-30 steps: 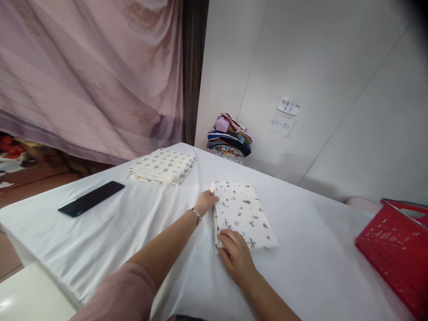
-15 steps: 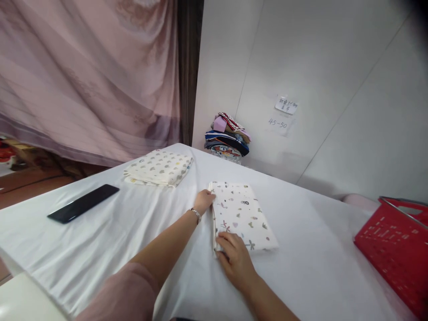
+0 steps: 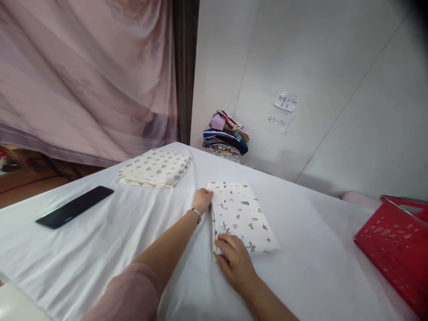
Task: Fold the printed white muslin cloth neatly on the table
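Note:
A folded white cloth (image 3: 242, 214) printed with small plants and figures lies flat on the white-covered table (image 3: 310, 263). At its far left corner, my left hand (image 3: 202, 200) has its fingers closed on the edge. My right hand (image 3: 236, 263) grips the near left corner, thumb below and fingers on top. Layers of the fold show along the left edge between both hands. Farther back on the left rests a second folded cloth (image 3: 157, 167), cream with grey heart-like shapes, apart from my hands.
A black flat slab like a phone (image 3: 75, 207) lies at the left. On the right stands a red plastic basket (image 3: 394, 245). Stacked folded fabrics (image 3: 225, 136) sit beyond the table's far edge by the wall. A pink curtain (image 3: 90, 80) hangs behind on the left.
Both hands keep their hold on the cloth's left edge, and the cloth lies nearly the same. The view has shifted slightly.

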The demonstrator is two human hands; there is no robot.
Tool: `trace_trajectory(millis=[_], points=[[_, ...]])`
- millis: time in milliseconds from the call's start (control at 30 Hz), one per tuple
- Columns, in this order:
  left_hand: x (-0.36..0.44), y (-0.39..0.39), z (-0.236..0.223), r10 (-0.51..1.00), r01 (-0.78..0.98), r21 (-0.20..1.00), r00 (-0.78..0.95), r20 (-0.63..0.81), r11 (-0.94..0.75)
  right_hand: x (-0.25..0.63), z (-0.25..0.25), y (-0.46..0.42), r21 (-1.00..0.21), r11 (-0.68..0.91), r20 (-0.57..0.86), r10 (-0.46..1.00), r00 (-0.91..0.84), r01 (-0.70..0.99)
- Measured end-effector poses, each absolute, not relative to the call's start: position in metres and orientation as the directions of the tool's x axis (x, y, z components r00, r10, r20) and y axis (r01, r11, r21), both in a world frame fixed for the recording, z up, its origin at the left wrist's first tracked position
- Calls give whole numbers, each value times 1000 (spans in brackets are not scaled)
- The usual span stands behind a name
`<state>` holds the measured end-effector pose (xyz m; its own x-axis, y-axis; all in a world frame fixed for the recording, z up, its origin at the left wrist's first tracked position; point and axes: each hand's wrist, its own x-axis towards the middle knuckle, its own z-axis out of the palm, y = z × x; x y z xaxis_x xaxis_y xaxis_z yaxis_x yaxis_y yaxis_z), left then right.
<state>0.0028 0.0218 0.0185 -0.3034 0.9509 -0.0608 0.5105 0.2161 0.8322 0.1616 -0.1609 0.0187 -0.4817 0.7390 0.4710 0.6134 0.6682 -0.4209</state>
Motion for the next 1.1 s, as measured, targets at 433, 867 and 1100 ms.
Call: trace_trajectory(millis=[433, 867, 1100], points=[[0, 46, 24, 951, 535, 813, -300, -73, 231, 161, 19, -161, -405, 658, 471, 746, -472, 635], [-5, 52, 15, 932, 481, 829, -343, -122, 285, 162, 17, -159, -392, 629, 435, 770, -467, 671], [-8, 63, 23, 932, 495, 808, -317, -173, 318, 161, 19, -160, -364, 643, 455, 754, -473, 674]])
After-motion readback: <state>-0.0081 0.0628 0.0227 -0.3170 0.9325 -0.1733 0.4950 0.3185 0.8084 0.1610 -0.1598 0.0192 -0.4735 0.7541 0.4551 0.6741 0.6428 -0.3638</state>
